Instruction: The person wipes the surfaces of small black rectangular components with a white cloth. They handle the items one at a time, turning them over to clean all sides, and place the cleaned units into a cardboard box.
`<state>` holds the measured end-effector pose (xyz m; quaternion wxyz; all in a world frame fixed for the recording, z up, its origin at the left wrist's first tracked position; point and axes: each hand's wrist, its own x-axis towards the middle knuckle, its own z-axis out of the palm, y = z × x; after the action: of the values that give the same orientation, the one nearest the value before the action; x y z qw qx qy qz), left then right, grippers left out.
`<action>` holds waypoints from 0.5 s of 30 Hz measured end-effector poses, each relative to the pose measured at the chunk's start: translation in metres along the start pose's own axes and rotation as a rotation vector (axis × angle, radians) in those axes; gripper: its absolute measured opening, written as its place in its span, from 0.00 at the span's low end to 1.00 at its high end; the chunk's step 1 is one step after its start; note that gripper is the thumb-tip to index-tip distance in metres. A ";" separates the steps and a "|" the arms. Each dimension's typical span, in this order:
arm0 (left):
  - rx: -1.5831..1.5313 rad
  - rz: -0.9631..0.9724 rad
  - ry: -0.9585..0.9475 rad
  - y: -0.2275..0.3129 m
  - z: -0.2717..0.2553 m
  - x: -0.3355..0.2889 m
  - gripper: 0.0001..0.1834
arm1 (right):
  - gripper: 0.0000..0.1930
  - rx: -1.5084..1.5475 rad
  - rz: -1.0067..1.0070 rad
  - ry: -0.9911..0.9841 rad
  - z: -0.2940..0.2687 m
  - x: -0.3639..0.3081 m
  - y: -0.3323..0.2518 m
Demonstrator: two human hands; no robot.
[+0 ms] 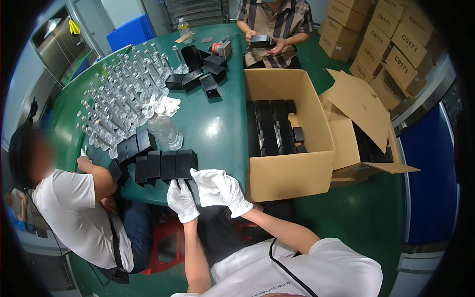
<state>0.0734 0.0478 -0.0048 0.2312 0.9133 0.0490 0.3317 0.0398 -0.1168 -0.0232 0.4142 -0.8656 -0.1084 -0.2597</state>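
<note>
Gloved left hand (182, 203), white: fingertips at the near side of a row of black boxes (168, 162), directly ahead; whether they clasp one is unclear. Gloved right hand (226, 192), white: just beside the row's right end, its hold hidden by loose white fabric (210, 182). Beyond the row: clear plastic container (166, 132); farther left, many clear stemmed pieces (129, 89). Right of the grip: cardboard carton (291, 174), flaps apart, more black boxes inside. Beneath the row: green table (213, 127).
</note>
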 end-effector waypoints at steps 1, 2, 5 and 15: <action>0.009 -0.006 -0.011 -0.001 -0.001 0.000 0.11 | 0.16 -0.002 -0.010 0.005 -0.001 0.001 -0.002; 0.002 0.010 -0.003 -0.003 0.000 -0.001 0.11 | 0.17 -0.005 -0.020 0.010 -0.003 0.002 -0.003; -0.053 -0.015 -0.068 -0.001 -0.005 -0.002 0.13 | 0.19 -0.039 -0.025 0.007 -0.005 0.001 -0.004; -0.631 -0.243 -0.109 0.039 -0.073 -0.009 0.11 | 0.12 0.066 0.061 -0.008 -0.003 0.000 0.001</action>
<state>0.0178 0.0395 0.0565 0.5423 0.8007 0.0400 0.2514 0.0392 -0.1197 -0.0218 0.4500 -0.8553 -0.0920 -0.2397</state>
